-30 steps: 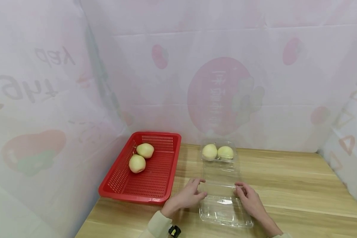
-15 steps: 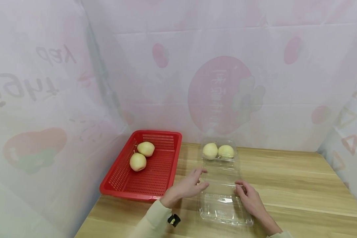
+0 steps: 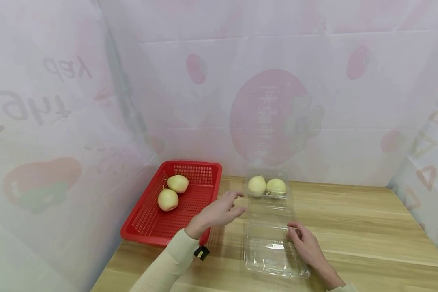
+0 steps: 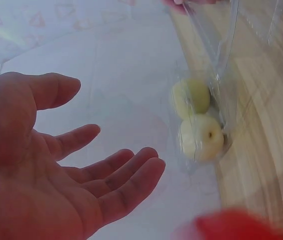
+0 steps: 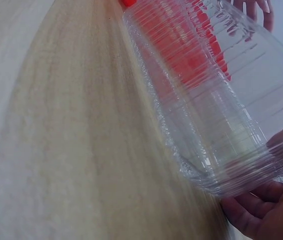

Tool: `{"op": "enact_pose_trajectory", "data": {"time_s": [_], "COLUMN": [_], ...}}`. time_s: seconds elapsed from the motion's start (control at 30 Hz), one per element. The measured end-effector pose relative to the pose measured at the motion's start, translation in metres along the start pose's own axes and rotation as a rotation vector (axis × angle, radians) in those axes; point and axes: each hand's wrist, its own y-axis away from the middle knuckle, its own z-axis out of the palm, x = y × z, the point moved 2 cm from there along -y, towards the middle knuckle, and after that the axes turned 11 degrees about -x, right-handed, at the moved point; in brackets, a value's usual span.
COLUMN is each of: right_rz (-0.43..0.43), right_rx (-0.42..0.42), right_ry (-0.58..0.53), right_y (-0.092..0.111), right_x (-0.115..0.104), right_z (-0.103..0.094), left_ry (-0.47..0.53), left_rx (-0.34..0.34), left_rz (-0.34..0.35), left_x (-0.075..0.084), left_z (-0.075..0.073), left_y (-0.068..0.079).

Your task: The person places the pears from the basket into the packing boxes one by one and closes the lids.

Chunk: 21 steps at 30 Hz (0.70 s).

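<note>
My right hand (image 3: 306, 245) pinches the right side of a clear plastic clamshell container (image 5: 206, 115), with the thumb at its wall and the fingers outside. In the head view this container (image 3: 273, 259) lies in front with nothing in it. My left hand (image 3: 219, 211) hovers over the right edge of a red plastic basket (image 3: 213, 202); its palm faces the containers and its fingers are relaxed, holding nothing. Two pale yellow pears (image 3: 168, 200) (image 3: 178, 184) lie at the basket's left side. Two more pears (image 3: 257, 186) (image 3: 276, 187) sit in clear plastic at the back.
The wooden table (image 3: 350, 227) extends to the right of the containers. White printed cloth (image 3: 190, 101) walls off the back and both sides. A small black device (image 3: 201, 252) is strapped at the left wrist.
My left hand has left the front container's edge and moved back and left, up to the basket's right rim. The right hand keeps its hold on the container.
</note>
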Motion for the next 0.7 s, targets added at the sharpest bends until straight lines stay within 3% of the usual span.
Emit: {"op": "enact_pose_trajectory", "data": {"time_s": [0.43,0.7], "right_rz": [0.0,0.007], "right_rx": [0.007,0.009], "right_ry": [0.01,0.013], "right_y": [0.0,0.001], "right_x": [0.002,-0.001], "right_z": [0.001,0.001], "left_ry": [-0.031,-0.063], "left_rx": [0.055,0.095], "left_rz": [-0.035,-0.085], "left_x": [-0.009,-0.021], "left_z": [-0.038,-0.062], "left_y": [0.013,0.009]}}
